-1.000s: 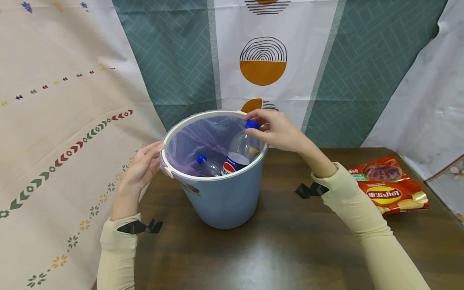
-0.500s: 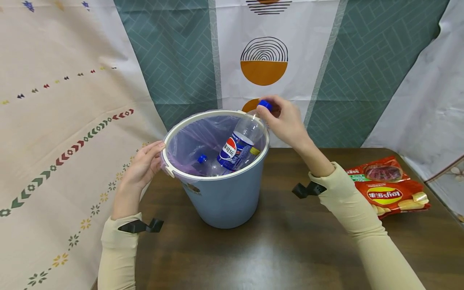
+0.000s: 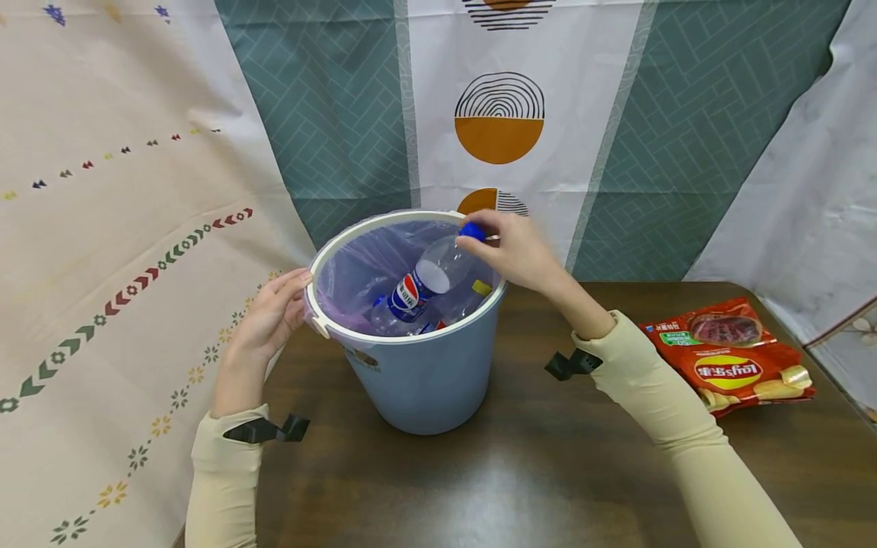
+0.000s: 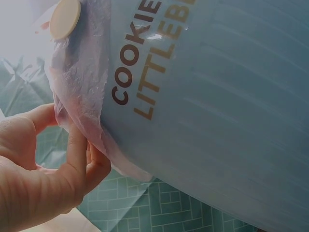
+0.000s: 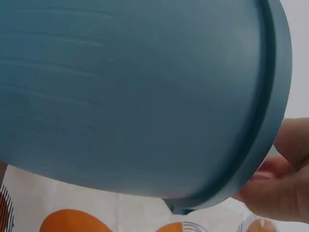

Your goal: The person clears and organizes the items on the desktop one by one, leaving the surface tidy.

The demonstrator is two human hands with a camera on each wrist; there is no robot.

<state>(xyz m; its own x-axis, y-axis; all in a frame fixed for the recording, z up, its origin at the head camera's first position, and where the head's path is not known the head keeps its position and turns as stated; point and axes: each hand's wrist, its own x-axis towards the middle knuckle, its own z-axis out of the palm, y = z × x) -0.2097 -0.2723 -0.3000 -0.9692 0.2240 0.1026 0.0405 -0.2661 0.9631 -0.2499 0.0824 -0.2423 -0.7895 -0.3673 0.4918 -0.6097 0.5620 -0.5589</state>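
My right hand (image 3: 517, 251) pinches the blue cap of a clear plastic Pepsi bottle (image 3: 411, 295) at the back right of a trash can's mouth. The bottle slants down to the left, its lower end inside the can. On the can's left side, my left hand (image 3: 270, 312) grips the rim of the blue-grey trash can (image 3: 425, 380). In the left wrist view its fingers are curled at the can's pinkish liner (image 4: 82, 96). The right wrist view has the can's wall hiding the bottle, with part of my right hand (image 5: 280, 188) beyond the rim.
Inside the can lies another clear bottle with a yellow cap (image 3: 482, 288). Red snack bags (image 3: 729, 358), one marked Lay's, lie at the right of the dark wooden table (image 3: 507, 479). Patterned cloths (image 3: 359, 114) hang behind and to the left.
My right hand lifted the bottle by its cap toward the upper right, then brought it back down and left, tilting it more. The left hand stayed on the rim.
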